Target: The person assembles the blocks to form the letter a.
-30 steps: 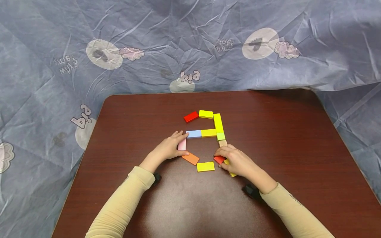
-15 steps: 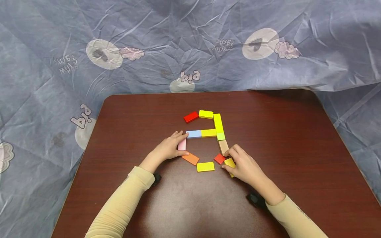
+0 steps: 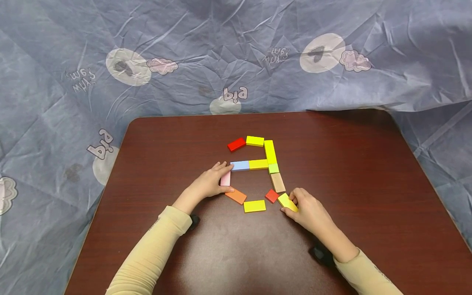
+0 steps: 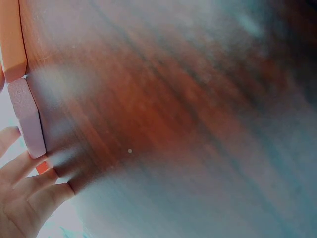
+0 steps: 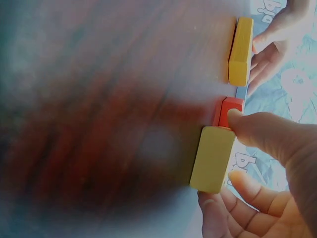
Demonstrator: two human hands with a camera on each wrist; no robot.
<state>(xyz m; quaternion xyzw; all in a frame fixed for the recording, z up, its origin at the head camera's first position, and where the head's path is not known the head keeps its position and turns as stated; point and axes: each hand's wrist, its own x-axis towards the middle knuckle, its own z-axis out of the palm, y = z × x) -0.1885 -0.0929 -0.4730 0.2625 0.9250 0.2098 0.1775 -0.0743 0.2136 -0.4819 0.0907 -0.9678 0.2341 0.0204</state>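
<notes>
My right hand [image 3: 309, 209] pinches a yellow block [image 3: 287, 202] between thumb and fingers at the lower right of a block outline. In the right wrist view, the thumb lies along one edge of this yellow block [image 5: 213, 159] and the fingers are at the other. Just left of it is a small red block [image 3: 272, 196]; a tan block [image 3: 278, 182] lies beyond. My left hand [image 3: 208, 180] spreads around a pink block [image 3: 225, 178], its thumb on an orange block [image 3: 236, 196] and a fingertip at the end of a light blue block [image 3: 240, 166].
A yellow block [image 3: 255, 206] lies between the orange and small red ones. Farther back are a red block [image 3: 237, 144], a yellow block [image 3: 255, 141], a long yellow piece [image 3: 270, 152] and a small green block [image 3: 273, 168]. Patterned cloth [image 3: 191, 49] hangs behind the brown table [image 3: 350, 164].
My right hand has moved right and slightly nearer, from the red and tan blocks to the yellow block, which has turned and shifted a little. The left hand stays in place.
</notes>
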